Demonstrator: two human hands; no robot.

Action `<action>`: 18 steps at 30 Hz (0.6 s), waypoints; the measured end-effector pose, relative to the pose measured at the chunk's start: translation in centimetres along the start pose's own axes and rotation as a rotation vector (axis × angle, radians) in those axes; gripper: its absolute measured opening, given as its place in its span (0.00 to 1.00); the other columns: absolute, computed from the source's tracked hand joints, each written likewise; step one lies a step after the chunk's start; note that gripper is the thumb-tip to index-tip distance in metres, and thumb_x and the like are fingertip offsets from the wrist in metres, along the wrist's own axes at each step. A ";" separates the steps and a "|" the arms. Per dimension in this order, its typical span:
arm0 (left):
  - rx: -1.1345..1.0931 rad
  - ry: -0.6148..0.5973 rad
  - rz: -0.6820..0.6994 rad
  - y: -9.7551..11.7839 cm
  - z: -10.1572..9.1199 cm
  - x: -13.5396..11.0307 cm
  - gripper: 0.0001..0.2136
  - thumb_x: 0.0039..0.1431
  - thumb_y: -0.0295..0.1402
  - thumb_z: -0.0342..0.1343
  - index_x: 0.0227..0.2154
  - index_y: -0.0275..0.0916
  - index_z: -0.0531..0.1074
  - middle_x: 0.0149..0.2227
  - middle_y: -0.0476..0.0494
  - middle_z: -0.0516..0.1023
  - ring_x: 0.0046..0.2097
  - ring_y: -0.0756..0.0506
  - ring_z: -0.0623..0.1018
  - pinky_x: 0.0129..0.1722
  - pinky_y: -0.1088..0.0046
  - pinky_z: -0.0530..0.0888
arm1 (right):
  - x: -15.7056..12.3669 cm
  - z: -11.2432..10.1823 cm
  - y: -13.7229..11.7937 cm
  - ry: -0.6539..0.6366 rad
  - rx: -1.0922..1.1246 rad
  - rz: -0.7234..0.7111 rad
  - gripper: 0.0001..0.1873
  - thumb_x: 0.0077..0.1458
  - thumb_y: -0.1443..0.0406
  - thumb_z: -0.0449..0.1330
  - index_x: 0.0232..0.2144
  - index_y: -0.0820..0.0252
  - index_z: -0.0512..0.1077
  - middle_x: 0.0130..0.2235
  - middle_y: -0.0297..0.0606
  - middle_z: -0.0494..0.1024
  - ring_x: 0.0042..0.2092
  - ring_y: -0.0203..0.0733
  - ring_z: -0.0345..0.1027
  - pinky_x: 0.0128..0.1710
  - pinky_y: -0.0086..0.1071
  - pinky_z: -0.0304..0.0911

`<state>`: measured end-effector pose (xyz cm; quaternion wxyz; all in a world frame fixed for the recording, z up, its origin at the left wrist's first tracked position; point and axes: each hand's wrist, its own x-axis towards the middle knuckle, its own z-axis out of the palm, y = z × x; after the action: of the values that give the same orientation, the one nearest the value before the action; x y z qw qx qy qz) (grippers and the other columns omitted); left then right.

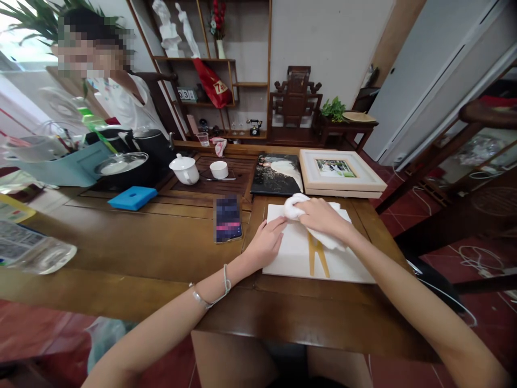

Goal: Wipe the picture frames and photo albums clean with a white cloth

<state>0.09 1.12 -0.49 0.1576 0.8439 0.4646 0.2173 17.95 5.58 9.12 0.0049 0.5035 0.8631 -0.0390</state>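
Observation:
A white picture frame lies face down on the wooden table, its tan back stand showing. My left hand rests on the frame's left edge with the fingers curled over it, holding it still. My right hand presses a crumpled white cloth onto the frame's upper part, fingers closed around the cloth. A phone lies just left of the frame.
Behind the frame stand a dark photo print and a framed photo. A white teapot, a cup, a blue pad and kettles sit on the tea tray. Another person sits at the far left.

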 end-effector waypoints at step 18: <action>-0.256 0.118 -0.030 -0.7 0.7 0.2 0.20 0.67 0.29 0.40 0.58 0.34 0.65 0.62 0.34 0.68 0.65 0.40 0.66 0.66 0.51 0.58 | -4.4 4.6 -2.1 0.083 -0.214 -0.060 0.19 0.54 0.74 0.52 0.45 0.66 0.78 0.62 0.57 0.65 0.62 0.65 0.56 0.58 0.51 0.53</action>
<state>0.05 1.60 -1.40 0.2397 0.7956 0.4538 0.3219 18.16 0.36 4.84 0.0217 0.4753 0.8764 0.0741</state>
